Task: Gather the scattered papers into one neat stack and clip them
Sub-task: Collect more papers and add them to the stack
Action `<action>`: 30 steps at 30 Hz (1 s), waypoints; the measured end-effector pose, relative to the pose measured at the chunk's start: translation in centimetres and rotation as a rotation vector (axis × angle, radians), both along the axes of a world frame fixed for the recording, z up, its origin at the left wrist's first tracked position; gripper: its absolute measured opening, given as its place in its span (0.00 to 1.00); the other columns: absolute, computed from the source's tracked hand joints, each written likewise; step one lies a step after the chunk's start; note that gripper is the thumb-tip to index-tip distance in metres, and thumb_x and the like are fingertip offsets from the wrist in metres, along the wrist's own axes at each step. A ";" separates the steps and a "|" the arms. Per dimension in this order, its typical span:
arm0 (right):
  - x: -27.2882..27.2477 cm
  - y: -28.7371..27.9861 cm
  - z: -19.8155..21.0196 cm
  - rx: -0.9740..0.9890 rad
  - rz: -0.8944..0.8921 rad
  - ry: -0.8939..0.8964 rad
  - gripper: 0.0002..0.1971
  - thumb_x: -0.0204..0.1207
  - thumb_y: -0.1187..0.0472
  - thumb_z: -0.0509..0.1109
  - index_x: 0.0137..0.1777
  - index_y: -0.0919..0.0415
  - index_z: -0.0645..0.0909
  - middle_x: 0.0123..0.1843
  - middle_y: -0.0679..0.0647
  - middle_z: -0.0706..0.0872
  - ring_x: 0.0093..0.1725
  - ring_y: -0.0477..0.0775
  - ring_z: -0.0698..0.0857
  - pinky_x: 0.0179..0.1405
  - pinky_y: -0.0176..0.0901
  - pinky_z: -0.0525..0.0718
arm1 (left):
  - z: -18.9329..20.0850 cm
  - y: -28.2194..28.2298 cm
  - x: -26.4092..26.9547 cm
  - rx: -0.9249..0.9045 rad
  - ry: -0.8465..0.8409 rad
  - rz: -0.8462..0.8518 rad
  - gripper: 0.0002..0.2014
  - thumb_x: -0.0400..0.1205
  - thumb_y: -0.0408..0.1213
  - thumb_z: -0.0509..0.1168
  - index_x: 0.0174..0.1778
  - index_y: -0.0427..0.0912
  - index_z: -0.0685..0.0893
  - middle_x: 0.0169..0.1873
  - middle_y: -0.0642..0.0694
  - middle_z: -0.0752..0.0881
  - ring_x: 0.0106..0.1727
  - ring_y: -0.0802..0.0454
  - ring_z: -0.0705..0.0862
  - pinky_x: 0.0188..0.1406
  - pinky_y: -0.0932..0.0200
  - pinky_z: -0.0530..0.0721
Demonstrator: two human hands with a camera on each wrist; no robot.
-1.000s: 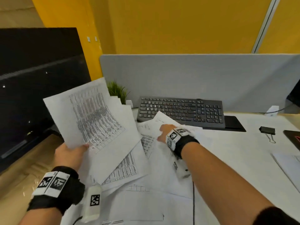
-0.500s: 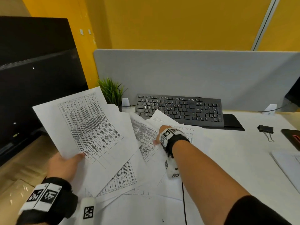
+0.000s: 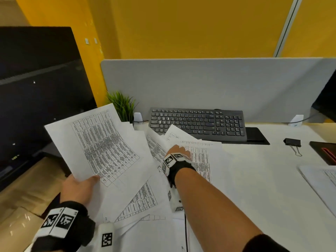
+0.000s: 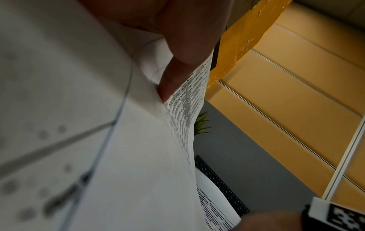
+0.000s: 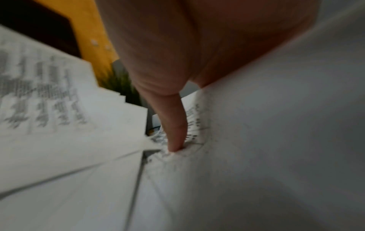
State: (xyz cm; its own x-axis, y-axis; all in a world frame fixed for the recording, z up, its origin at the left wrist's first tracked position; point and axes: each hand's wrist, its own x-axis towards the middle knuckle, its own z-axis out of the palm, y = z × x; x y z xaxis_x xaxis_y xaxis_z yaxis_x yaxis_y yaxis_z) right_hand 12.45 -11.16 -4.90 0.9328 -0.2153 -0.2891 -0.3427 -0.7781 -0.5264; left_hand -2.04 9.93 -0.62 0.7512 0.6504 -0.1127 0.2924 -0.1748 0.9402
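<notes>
Gathering is partway, by the look of it. The left hand [image 3: 78, 190] is holding up a fanned bunch of papers [image 3: 101, 146] by the lower corner, its fingers [image 4: 177, 75] pinching the sheets, edges not squared. The right hand [image 3: 177, 151] is reaching onto the loose sheets [image 3: 198, 159] lying overlapped on the tabletop [image 3: 263, 179], one finger [image 5: 175, 128] pressing down on a printed page; the rest of its fingers are hidden, so grip unclear. More sheets are lying near the front edge under both arms. Left to do: collecting these, squaring, clipping. The binder clip [image 3: 292, 143] is sitting untouched, well apart to the right. A keyboard [image 3: 198, 124] is touching the far edges of the pile, a small plant [image 3: 122, 104] behind the held bunch, another white stack [image 3: 321, 180] at the right edge.
</notes>
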 end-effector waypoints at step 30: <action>-2.6 -9.0 10.1 0.804 0.146 -0.222 0.21 0.56 0.60 0.84 0.51 0.61 0.89 0.49 0.57 0.92 0.50 0.62 0.90 0.61 0.62 0.83 | 1.6 -4.2 0.6 -0.171 -0.146 -0.357 0.06 0.78 0.24 0.64 0.44 0.39 0.82 0.35 0.47 0.84 0.34 0.53 0.82 0.25 0.63 0.76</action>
